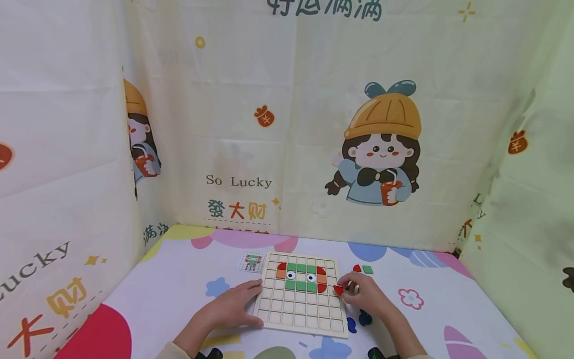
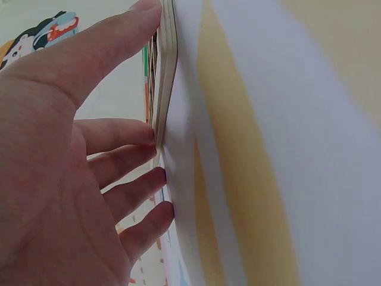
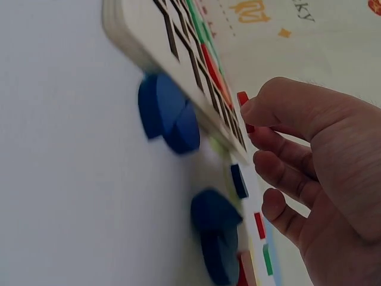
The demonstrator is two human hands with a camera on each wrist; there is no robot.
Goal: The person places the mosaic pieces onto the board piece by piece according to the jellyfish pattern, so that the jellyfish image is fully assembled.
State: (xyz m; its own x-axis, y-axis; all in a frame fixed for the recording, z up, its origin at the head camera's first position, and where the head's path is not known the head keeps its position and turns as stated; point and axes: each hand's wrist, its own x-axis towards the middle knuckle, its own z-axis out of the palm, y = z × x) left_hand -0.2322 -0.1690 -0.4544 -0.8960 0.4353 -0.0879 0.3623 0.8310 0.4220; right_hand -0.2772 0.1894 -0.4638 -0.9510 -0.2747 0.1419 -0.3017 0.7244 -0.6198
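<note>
A wooden grid board (image 1: 300, 310) lies on the table, partly filled with green, red and orange pieces and two eye pieces (image 1: 311, 277). My left hand (image 1: 235, 305) rests at its left edge; the left wrist view shows the thumb and fingertips touching the board's side (image 2: 168, 65), fingers loosely spread. Between thumb and index finger, my right hand (image 1: 364, 293) pinches a red rounded piece (image 1: 338, 289) over the board's right edge. In the right wrist view that red piece (image 3: 245, 111) stands on its side above the grid, partly covered by the fingertips.
A small pattern card (image 1: 252, 262) lies by the board's upper left corner. Beyond the right hand are a red piece (image 1: 357, 268) and a green square (image 1: 367, 269). Dark blue curved pieces (image 1: 352, 325) lie right of the board. Printed cloth walls (image 1: 305, 149) surround the table.
</note>
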